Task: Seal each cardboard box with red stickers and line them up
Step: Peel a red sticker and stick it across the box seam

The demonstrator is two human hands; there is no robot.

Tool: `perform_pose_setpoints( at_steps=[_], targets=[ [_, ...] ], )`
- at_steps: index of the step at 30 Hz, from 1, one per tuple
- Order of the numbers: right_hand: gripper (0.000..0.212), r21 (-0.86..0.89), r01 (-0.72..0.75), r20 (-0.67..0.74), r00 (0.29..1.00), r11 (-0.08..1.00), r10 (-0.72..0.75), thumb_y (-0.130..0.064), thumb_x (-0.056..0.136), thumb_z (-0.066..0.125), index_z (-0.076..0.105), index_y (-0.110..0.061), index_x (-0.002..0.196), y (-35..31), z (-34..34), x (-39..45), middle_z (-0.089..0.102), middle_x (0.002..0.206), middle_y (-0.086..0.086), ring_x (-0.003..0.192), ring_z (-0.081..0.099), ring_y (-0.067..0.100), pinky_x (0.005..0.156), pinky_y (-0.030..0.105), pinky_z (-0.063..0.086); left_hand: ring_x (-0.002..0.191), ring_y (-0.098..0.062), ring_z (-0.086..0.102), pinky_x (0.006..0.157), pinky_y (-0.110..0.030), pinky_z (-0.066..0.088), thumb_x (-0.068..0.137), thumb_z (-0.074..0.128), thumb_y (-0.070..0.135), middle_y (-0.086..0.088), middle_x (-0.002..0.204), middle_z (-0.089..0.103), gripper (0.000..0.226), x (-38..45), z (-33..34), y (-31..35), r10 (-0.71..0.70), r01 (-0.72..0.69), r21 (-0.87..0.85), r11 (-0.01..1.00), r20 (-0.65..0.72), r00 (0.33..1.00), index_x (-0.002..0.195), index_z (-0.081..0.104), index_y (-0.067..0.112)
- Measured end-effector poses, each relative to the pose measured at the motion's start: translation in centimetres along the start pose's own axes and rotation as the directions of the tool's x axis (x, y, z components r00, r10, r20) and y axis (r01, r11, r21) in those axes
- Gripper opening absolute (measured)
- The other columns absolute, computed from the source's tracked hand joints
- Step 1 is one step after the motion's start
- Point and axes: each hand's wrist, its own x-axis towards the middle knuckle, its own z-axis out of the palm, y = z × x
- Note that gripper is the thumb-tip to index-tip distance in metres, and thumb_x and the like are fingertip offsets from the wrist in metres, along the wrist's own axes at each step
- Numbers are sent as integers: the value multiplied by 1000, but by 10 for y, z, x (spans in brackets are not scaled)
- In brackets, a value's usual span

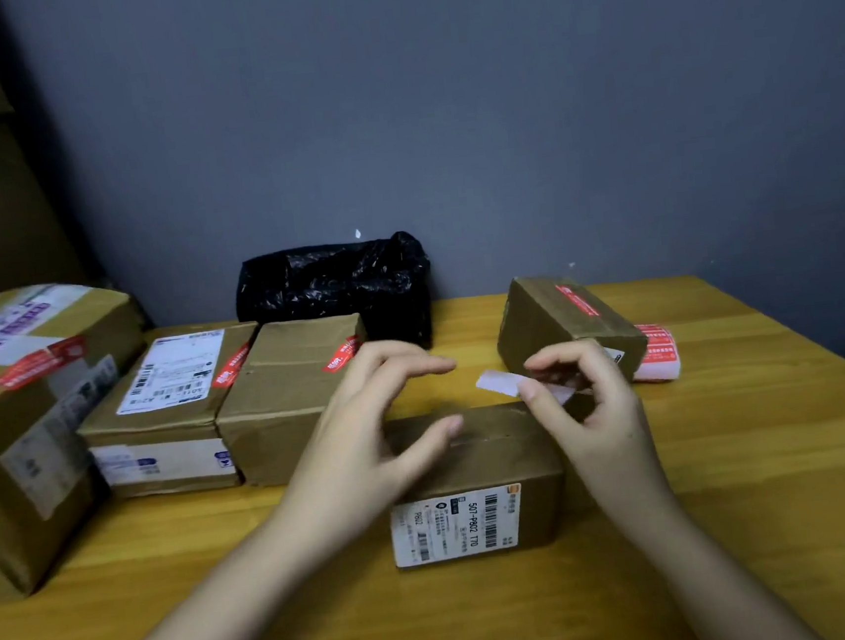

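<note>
Box point(476, 469) w/ the barcode label sits near the table's point(736, 496) front edge, right under your hands; your right hand point(594, 406) pinches a pale sticker strip point(498, 382) above its top; your left hand point(369, 428) hovers w/ fingers loosely spread, gripping nothing. Behind-left — three boxes w/ red stickers in a row point(282, 385); far right, another stickered box point(560, 327) beside the sticker roll point(658, 351); black bag point(334, 282) at the wall.

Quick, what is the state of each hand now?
Left hand: open, fingers spread above the box, holding nothing.
Right hand: pinches a sticker showing its pale side.
</note>
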Motion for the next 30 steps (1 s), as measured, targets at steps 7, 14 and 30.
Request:
perform_pose_setpoints(
  at_steps=[7,14,30],
  targets=[
    [18,-47,-3,53,999,999,5,-40,77,70,60,-29,87,-13,9,16,56,85,-13,83,55,7,71,12,39,82,-4,62,76,-15,49,79,72,18,9,85,66,13,33,11,7,-100,105,-197,975,34,994,91,66,18],
    [9,188,-214,227,959,958,170,-17,84,72,64,-15,87,-13,16,35,61,77,-11,70,55,2,63,19,45,67,-2,57,64,-13,47,80,72,6,7,75,64,15,46,7,1,-216,217,-324,921,40,976,79,63,18],
    [35,407,-416,305,901,813,308,-15,102,32,67,-12,100,-39,47,81,69,91,4,63,61,14,57,24,43,65,-9,63,62,-21,49,85,64,5,-4,81,68,13,81,-4,-14,-429,346,-387,855,-153,890,81,62,17]
  ],
)
